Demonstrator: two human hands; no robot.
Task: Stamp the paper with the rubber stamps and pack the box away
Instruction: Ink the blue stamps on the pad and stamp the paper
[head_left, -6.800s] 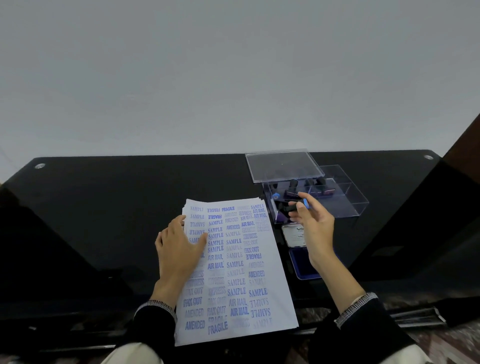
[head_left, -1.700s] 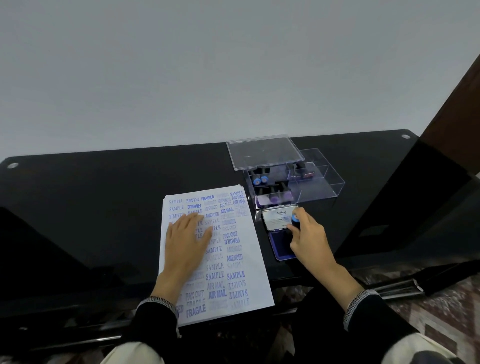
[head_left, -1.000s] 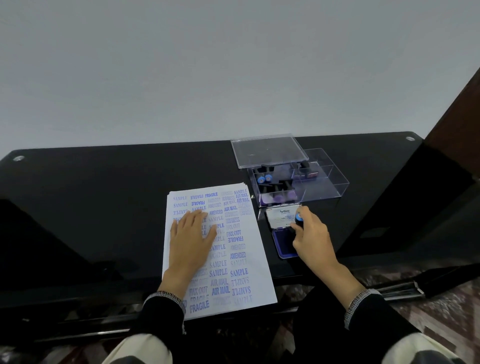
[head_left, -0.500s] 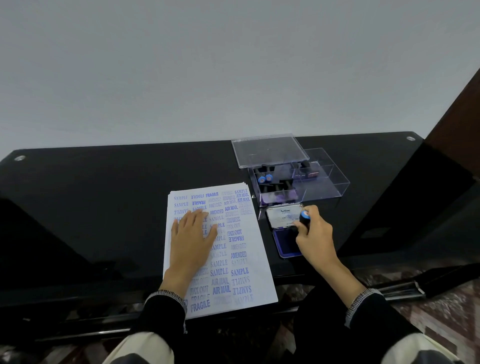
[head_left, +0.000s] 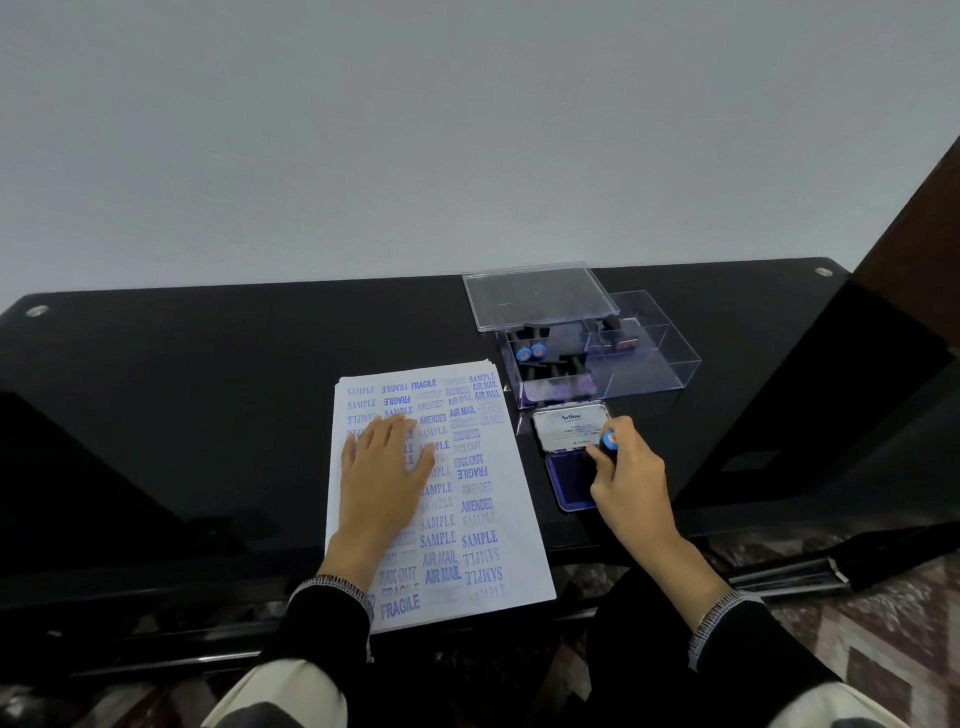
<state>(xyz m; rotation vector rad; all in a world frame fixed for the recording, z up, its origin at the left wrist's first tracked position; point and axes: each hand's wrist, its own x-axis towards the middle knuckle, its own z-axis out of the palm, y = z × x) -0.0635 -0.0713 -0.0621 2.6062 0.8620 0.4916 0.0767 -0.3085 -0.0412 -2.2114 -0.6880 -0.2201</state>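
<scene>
A white paper (head_left: 467, 525) covered with blue stamped words lies on the black table (head_left: 182, 415). My left hand (head_left: 382, 475) rests flat on its upper left part, fingers straight. To the right sits an open blue ink pad (head_left: 569, 478) with its white lid (head_left: 569, 428) folded back. My right hand (head_left: 628, 480) grips a black rubber stamp with a blue top (head_left: 608, 440) over the pad. Behind the pad stands a clear plastic box (head_left: 644, 364) holding several more stamps (head_left: 530, 353).
The box's clear lid (head_left: 537, 296) rests tilted on the box's back left corner. The table's front edge runs just under my wrists. A dark wooden panel (head_left: 914, 218) rises at the right, and patterned floor (head_left: 883, 644) shows below.
My right hand took a stamp from the box and brought it down to the ink pad, where it has shifted slightly. My left hand stays flat on the paper.
</scene>
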